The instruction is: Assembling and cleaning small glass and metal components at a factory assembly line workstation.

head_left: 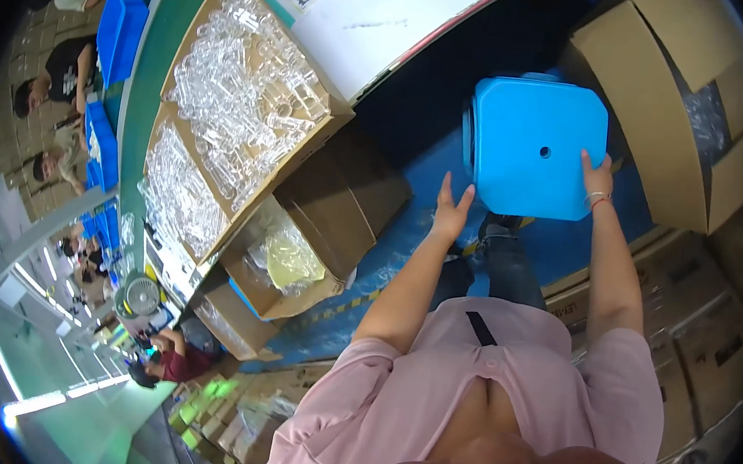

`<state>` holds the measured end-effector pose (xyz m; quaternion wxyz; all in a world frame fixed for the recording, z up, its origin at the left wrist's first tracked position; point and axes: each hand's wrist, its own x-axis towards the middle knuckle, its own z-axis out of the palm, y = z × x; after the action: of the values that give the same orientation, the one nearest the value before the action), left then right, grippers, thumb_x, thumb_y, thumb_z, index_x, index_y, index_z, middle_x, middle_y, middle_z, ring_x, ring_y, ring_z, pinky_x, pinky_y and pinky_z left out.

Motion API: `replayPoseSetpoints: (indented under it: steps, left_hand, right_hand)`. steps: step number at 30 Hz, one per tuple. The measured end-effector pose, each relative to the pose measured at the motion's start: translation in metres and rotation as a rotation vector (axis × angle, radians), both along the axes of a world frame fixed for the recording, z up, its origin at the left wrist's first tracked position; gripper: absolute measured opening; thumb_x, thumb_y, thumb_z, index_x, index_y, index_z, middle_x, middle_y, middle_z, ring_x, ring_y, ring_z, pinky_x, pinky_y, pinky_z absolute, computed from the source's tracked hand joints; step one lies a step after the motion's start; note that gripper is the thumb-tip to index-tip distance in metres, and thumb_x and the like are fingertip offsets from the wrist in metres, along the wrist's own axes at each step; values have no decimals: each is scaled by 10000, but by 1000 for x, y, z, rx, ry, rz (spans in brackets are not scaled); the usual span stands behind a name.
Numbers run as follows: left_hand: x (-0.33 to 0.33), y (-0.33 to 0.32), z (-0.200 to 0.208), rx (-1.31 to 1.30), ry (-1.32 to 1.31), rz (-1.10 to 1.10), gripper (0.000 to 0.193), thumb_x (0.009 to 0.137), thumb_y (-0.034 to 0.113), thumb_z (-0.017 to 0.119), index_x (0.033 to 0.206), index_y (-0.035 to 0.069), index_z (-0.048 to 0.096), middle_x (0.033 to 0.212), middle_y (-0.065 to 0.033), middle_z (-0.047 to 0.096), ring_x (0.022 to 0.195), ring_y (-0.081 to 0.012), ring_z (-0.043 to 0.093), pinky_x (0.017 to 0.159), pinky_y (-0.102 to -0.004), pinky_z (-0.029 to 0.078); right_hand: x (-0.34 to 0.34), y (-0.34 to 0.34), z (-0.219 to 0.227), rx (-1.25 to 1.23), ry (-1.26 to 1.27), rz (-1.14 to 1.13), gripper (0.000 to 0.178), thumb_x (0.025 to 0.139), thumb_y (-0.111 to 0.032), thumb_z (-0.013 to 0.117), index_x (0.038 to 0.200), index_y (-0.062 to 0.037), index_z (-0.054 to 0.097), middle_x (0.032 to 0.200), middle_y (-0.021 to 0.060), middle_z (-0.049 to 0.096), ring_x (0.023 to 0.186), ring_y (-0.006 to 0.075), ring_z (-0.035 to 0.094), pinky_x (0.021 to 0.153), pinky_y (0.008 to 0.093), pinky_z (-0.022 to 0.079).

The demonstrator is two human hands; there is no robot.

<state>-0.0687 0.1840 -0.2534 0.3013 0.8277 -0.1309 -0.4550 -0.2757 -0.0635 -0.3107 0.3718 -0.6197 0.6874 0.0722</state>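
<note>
A bright blue plastic stool (523, 117) with cut corners and a small round hole in its top stands in front of me. My right hand (600, 179) grips its right edge, thumb lying on the top, the other fingers partly hidden at the side. Close to the stool's near left corner is my left hand (453, 211), its fingers apart and nothing in it. Whether its fingertips touch the stool I cannot tell.
Left of me, a divided cardboard box (342, 113) holds many clear plastic pieces on a green-edged bench (148, 62). An open carton (662, 143) stands right of the stool. Below the bench is another carton (339, 194) with plastic bags. Several people work far left.
</note>
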Motion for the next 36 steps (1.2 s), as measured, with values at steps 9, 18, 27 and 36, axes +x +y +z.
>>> replayPoseSetpoints:
  steps: [9,18,27,36]
  left_hand:
    - [42,51,-33,99,-276,242,834,698,267,677,1323,-14,201,1289,-265,302,1167,-434,335,956,-423,344]
    - [141,121,104,41,-996,-36,689,680,118,658,1270,10,318,1322,-244,255,1195,-439,263,1008,-439,243]
    - [166,206,70,479,-385,189,353,780,331,570,912,5,593,781,-249,589,759,-423,568,643,-471,469]
    - [175,185,65,530,-649,142,387,712,432,590,937,122,641,939,-143,632,886,-323,601,744,-410,489]
  right_hand:
    - [86,56,6,300,-49,406,697,793,-380,588,1313,-48,264,1132,251,516,1024,389,514,848,413,430]
    - [217,23,37,-307,-51,1070,845,727,-439,643,1373,-115,206,1418,165,164,1298,349,186,1030,555,112]
    - [272,-16,2,16,247,1476,611,806,-439,470,1309,-107,368,1388,140,275,1294,303,213,1050,449,158]
    - [265,-37,5,84,178,1642,591,809,-421,464,1299,-103,379,1371,146,301,1278,306,244,1040,437,181]
